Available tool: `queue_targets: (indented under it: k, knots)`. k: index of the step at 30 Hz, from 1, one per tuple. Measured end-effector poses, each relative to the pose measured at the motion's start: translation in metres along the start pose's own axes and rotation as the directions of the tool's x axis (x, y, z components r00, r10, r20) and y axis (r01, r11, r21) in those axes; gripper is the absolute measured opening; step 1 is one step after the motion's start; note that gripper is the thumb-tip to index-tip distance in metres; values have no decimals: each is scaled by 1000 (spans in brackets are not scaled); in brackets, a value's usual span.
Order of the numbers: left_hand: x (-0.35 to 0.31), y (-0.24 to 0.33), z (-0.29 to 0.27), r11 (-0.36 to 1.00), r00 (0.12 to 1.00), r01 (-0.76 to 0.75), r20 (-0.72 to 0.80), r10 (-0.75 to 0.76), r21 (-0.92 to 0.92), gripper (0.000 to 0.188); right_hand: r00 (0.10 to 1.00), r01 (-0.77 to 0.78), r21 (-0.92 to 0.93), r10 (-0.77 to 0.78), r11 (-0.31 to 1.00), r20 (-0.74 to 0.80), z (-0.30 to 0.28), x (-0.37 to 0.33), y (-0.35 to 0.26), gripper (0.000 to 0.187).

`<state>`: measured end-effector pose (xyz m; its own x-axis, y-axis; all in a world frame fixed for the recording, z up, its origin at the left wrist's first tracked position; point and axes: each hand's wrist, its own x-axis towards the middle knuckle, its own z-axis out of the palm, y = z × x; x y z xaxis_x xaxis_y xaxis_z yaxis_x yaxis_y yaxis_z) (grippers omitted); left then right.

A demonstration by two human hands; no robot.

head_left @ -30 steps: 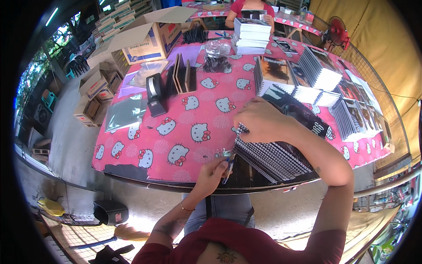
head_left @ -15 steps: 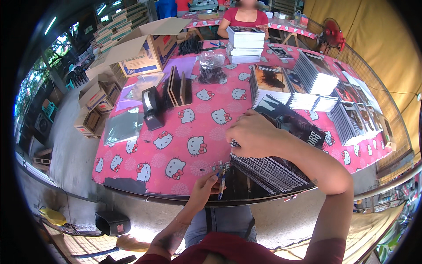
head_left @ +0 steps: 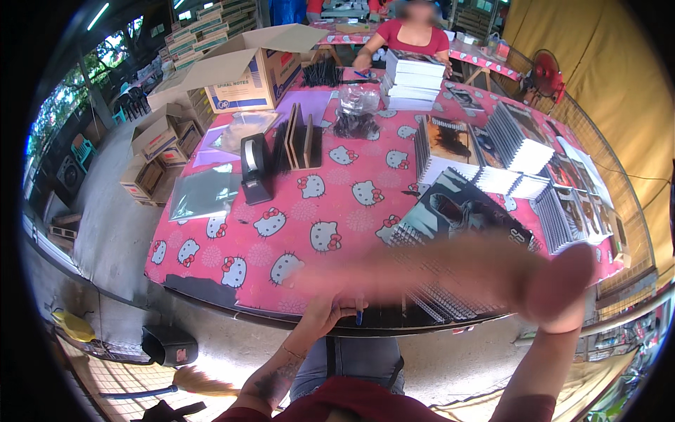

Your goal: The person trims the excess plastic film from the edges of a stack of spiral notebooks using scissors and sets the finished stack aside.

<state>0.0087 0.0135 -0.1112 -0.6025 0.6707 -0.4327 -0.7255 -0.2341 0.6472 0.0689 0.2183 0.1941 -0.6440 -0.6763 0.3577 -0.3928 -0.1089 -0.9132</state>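
1. Top (head_left: 337, 402): dark red cloth; left sleeve (head_left: 245, 413) and right sleeve (head_left: 524, 409) short, same colour.
2. Trousers (head_left: 365, 366): faded grey-blue, denim-like, with dark lines running lengthwise.
3. Bracelet (head_left: 293, 353): thin band, left wrist.
4. Tattoo (head_left: 273, 385): dark patch on left forearm (head_left: 283, 367); design illegible.
5. Right hand (head_left: 344, 271): motion-blurred, surface detail unreadable.

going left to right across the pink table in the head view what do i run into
Clear plastic sheets → tape dispenser → upright boards → crumpled clear plastic → dark-covered notebooks → notebook stack at far right.
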Motion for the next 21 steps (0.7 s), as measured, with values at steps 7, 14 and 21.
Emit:
queue_targets:
  k: [7, 14, 21]
  knots:
    - [7, -3, 4, 999, 996, -8, 93, 5, 38, 39, 944, 228, 450, -308, 863, 114, 74, 9, 11, 101]
    - [4, -10, 3, 998, 997, -14, 70, 10, 59, 41, 918, 328, 497, -395, 803, 31, 108, -1, 17, 137]
    - [6, 5, 36, 967, 994, -93, 85, 75, 236, 38, 928, 351, 517, -362, 781, -83, 131, -24, 31, 142]
